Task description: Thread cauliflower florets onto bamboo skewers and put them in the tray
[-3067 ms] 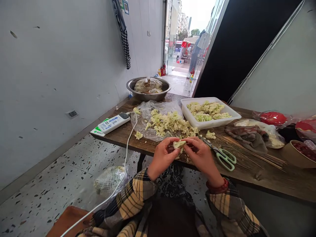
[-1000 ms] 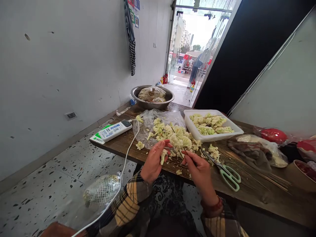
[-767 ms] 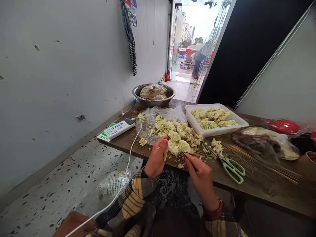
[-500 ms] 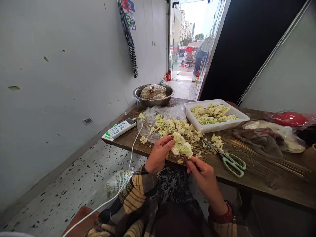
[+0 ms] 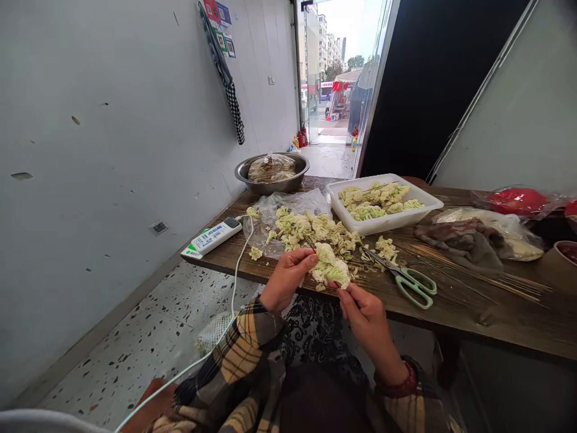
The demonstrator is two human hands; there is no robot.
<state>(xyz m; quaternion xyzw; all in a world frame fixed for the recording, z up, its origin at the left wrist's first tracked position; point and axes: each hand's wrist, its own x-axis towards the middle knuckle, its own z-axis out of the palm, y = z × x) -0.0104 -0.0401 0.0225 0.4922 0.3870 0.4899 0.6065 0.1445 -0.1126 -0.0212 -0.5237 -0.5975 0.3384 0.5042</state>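
Cauliflower florets (image 5: 330, 267) on a thin skewer are held between my two hands, above the table's front edge. My left hand (image 5: 288, 275) is closed, with thumb and fingers pinching the left end of the florets; the tip of a dark stick shows beside them. My right hand (image 5: 366, 308) is closed on the skewer's lower end, its fingertips right against the florets. Behind them lies a heap of loose florets (image 5: 311, 227), partly on a clear plastic bag (image 5: 297, 203). Green-handled scissors (image 5: 412, 285) rest to the right of the heap.
A white tray (image 5: 433, 207) holding skewered florets stands behind the scissors. Several loose skewers (image 5: 509, 281) lie at right near a grey cloth (image 5: 464, 243). At the back left is a metal basin (image 5: 306, 165). A white cable (image 5: 237, 270) runs from a white device (image 5: 216, 236) past my left arm.
The view has shifted slightly, so the table and its things appear further left. Both hands keep their hold on the skewered florets, with little movement.
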